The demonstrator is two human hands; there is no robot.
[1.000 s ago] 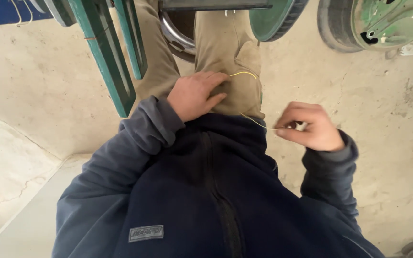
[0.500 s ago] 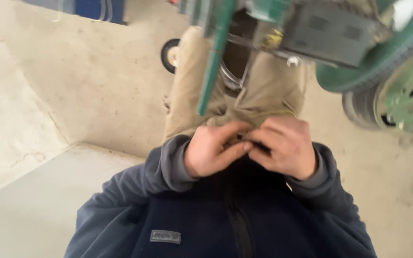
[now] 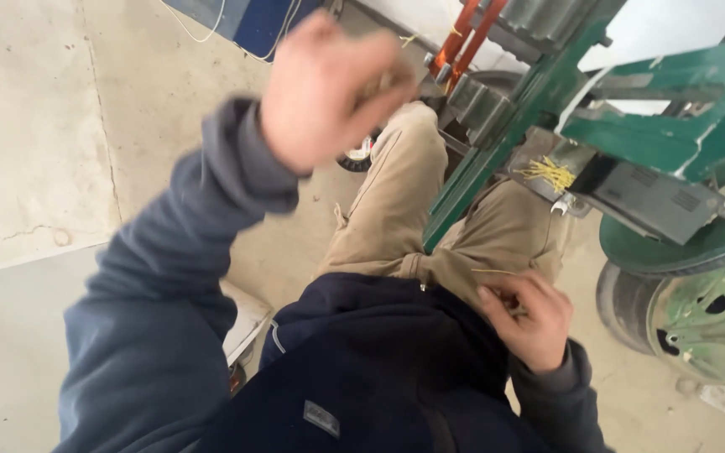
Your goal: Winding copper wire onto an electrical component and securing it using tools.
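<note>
left hand [image 3: 320, 88] raised far, fingers curled on pale straw; right hand [image 3: 526, 317] pinches straw strands near green machine frame [image 3: 497, 159].

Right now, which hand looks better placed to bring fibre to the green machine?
Probably the left hand: it is raised beside the green machine, apparently pinching pale fibre. The right hand sits low at the lap.

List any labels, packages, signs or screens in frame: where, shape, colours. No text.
Sewn patch: low on the dark blue jacket front, small grey rectangle; marking too small to tell.
No packages, signs or screens show.
Left hand is raised and blurred; right hand rests at the lap.
</note>
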